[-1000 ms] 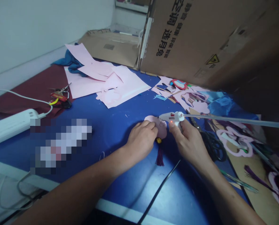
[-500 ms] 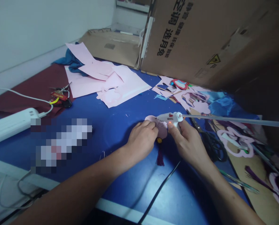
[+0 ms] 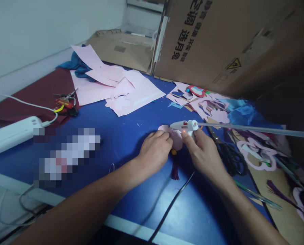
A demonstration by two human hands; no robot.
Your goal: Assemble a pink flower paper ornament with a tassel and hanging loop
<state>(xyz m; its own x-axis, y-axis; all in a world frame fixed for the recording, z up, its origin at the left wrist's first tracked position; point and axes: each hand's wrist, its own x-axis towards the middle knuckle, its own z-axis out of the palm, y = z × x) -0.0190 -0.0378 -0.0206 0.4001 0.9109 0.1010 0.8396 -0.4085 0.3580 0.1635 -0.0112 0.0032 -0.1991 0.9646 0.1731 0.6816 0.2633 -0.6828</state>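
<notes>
My right hand [image 3: 203, 146] is wrapped round a white hot glue gun [image 3: 184, 126], whose small orange light glows. A long clear glue stick [image 3: 251, 129] juts from its back end to the right. The nozzle points left, close above a pink paper cutout [image 3: 177, 140]. My left hand [image 3: 155, 148] grips the cutout from the left, its fingertips curled over it and partly covering it. At the cutout's lower edge sits a yellow bead [image 3: 174, 152], with a dark purple tassel [image 3: 175, 172] hanging toward me on the blue table.
Pink paper sheets [image 3: 139, 90] lie at the back left, near keys [image 3: 66, 103] and a white power strip [image 3: 14, 136]. Paper scraps, a pink flower-shaped frame [image 3: 256, 154] and scissors [image 3: 214, 134] crowd the right. A large cardboard box [image 3: 205, 44] stands behind. A black cable [image 3: 172, 207] crosses the front edge.
The glue gun has tilted and shifted slightly left in my right hand, its body dipping a little. My left hand, the cutout and the tassel stay nearly in place.
</notes>
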